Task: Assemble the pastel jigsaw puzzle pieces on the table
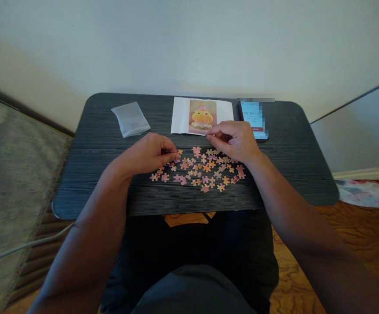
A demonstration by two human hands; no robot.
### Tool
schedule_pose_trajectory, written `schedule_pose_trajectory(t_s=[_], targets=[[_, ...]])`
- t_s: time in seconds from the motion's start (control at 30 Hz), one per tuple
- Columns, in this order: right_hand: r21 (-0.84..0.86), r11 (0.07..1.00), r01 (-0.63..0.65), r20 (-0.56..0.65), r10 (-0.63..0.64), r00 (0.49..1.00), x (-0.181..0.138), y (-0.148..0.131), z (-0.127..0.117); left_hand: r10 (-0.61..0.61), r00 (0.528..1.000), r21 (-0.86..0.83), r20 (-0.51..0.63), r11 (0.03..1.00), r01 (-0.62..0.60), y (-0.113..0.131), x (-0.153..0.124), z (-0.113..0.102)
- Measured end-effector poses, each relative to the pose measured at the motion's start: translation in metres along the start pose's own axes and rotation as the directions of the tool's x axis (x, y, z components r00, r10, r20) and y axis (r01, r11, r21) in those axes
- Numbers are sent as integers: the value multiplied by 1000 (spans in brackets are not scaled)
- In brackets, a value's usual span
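Note:
Loose jigsaw puzzle pieces (pixel 207 167) in pink, orange, yellow and purple lie spread on the dark table. At the left edge of the spread, my left hand (pixel 152 152) is closed, with thumb and forefinger pinched on a small purple puzzle piece (pixel 177 160). My right hand (pixel 237 138) is closed too, its fingertips together at the lower edge of a white sheet (pixel 180 115). What those fingertips hold, if anything, is too small to make out. The sheet carries a picture (pixel 202 117) of a yellow figure with a pink hat. Some pieces are partly hidden by my right hand.
A clear plastic bag (pixel 130 119) lies flat at the table's back left. Right of the sheet is a phone (pixel 253 120) with a timer on its screen. The dark table (pixel 294 152) stands against a pale wall. A white cable (pixel 29 245) runs at lower left.

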State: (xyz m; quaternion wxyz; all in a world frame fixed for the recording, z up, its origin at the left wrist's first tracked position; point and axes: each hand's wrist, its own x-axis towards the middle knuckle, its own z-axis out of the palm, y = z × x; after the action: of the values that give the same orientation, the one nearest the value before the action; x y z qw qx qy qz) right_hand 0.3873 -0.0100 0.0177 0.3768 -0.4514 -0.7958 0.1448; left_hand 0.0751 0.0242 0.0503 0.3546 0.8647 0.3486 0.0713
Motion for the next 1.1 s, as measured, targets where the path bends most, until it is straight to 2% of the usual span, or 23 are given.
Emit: schedule_pose_trajectory(t_s=[0.3,0.47,0.63,0.87,0.93,1.1], targets=[[-1,999,-35,17,35,999,-2,1,1,-34,999,18,-30,999,35,0,2,1],[-12,999,-46,15,46,999,-3,1,0,-34,992,19,-120,999,36,2,1,-1],[-5,1000,-19,-2,19,1000,-2,0,-1,-109,971,-25,-212,994,106,-4,-1,-2],[-45,998,-53,11,54,999,-4,1,-1,-144,961,-65,-236,989,132,-9,-3,-4],[-41,998,-46,4,46,999,-4,1,-1,-123,970,-54,-210,992,114,-7,-2,-4],[-39,996,-76,18,77,997,-5,1,-1,-72,996,-98,-52,993,67,-2,-1,-2]])
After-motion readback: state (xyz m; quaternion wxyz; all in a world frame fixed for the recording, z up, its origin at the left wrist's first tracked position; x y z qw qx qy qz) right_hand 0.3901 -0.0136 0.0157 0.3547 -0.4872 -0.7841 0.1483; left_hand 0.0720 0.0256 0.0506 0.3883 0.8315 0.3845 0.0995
